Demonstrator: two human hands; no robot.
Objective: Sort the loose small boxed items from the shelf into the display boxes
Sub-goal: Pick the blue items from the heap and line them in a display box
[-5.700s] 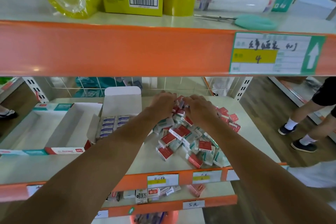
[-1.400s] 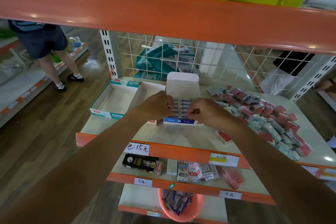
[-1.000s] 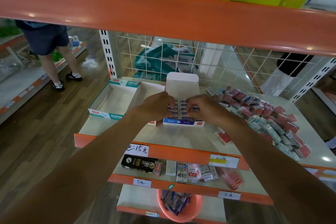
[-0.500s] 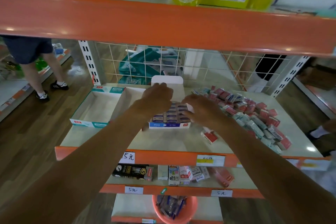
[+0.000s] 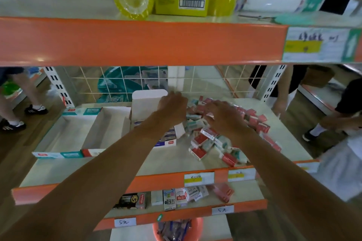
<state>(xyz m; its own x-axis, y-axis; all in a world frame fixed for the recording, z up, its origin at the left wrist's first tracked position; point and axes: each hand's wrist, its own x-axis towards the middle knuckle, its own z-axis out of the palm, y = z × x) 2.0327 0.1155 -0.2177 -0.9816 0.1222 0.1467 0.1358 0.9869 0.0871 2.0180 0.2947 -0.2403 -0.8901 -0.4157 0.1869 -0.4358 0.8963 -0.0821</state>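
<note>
Both hands have swung right, off the blue display box (image 5: pixel 166 141) and onto the heap of loose small boxes (image 5: pixel 203 141). Far left on the shelf (image 5: pixel 168 160), the teal display box (image 5: pixel 64 137) and the red-edged display box (image 5: pixel 105 129) beside it stand empty. The blue one, flap upright, is partly filled, and my left forearm crosses it, so a careless pull back could catch the flap or ruffle the packed rows. My left hand (image 5: pixel 173 103) curls down into the heap; I cannot tell if it grips anything. My right hand (image 5: pixel 222 118) lies spread on the boxes, fingers loose, pinching nothing. Red and teal packs lie mixed, so a hurried scoop could take both kinds. Raking could also push the front ones off the shelf's lip.
</note>
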